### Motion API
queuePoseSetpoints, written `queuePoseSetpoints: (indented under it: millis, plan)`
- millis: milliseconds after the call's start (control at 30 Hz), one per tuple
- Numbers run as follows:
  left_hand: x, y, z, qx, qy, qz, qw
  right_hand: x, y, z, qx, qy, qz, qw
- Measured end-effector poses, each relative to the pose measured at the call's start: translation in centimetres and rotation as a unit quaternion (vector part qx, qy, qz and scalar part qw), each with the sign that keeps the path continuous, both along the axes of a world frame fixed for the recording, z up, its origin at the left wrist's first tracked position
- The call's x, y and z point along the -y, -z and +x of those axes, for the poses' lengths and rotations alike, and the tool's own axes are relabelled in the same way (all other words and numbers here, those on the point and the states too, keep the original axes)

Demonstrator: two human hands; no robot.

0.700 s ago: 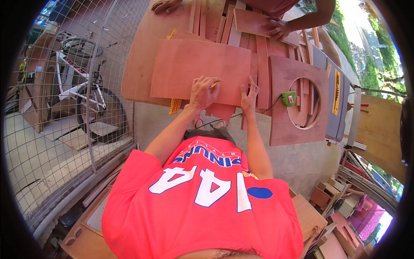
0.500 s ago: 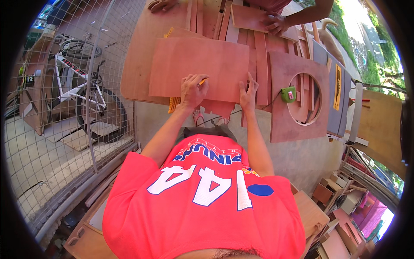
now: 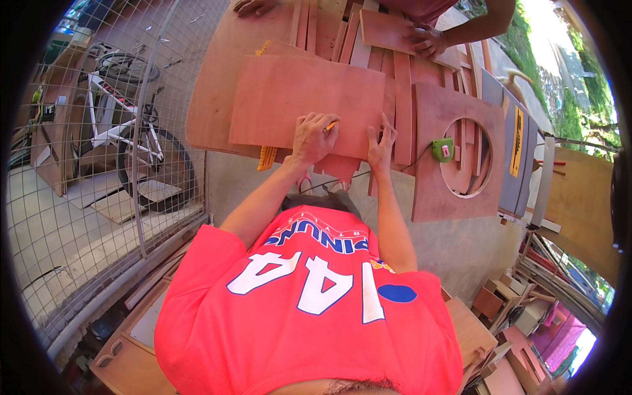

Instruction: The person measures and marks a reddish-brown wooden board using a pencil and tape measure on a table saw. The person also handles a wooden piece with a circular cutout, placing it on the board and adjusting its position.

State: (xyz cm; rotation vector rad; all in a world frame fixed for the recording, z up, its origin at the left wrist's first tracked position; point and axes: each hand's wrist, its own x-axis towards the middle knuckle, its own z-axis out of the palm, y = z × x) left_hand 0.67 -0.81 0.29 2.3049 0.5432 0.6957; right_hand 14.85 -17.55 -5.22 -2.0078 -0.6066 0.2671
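Observation:
A flat reddish-brown plywood panel (image 3: 283,92) lies in front of me on the workbench. My left hand (image 3: 315,137) rests on its near part, fingers closed around a yellow pencil (image 3: 332,126). Along the panel's right edge, my right hand (image 3: 380,146) has its fingers stretched out and apart, touching the board. A yellow marked strip (image 3: 267,158) pokes out from under the panel's near side; most of it is hidden. To the right, a green tape measure (image 3: 443,149) sits on a board with a large round hole (image 3: 431,191).
Across the bench, a co-worker's hand (image 3: 426,41) rests on a smaller wood piece (image 3: 385,31). Several wood strips (image 3: 402,99) lie beneath and beside the panel. A wire mesh fence (image 3: 138,131) stands at left, with a bicycle (image 3: 125,135) behind it.
My left hand has slid a little to the right across the panel with the pencil, closer to my right hand. My right hand stays at the panel's edge.

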Motion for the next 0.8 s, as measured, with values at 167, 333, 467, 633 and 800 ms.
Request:
queuePoseSetpoints:
  millis: [167, 333, 467, 633, 800]
  plan:
    - [0.4, -0.2, -1.9, -0.013, 0.014, 0.002, 1.0, 0.1, -0.2, -0.1, -0.014, 0.0, 0.0, 1.0]
    - [0.7, 0.0, -3.5, 0.0, 0.019, -0.02, 1.0, 0.1, -0.2, -0.2, 0.008, 0.001, -0.006, 1.0]
    - [-0.4, 0.3, -3.1, 0.014, -0.062, -0.04, 0.997, 0.1, 0.0, -0.2, 0.008, 0.003, -0.015, 1.0]
    - [-0.8, 0.5, -3.1, 0.009, -0.056, -0.026, 0.998, 0.1, 0.0, -0.2, 0.016, 0.0, -0.007, 1.0]
    - [-0.2, 0.1, -4.4, 0.006, -0.027, -0.014, 1.0, 0.2, 0.0, -0.2, 0.007, -0.003, -0.003, 1.0]
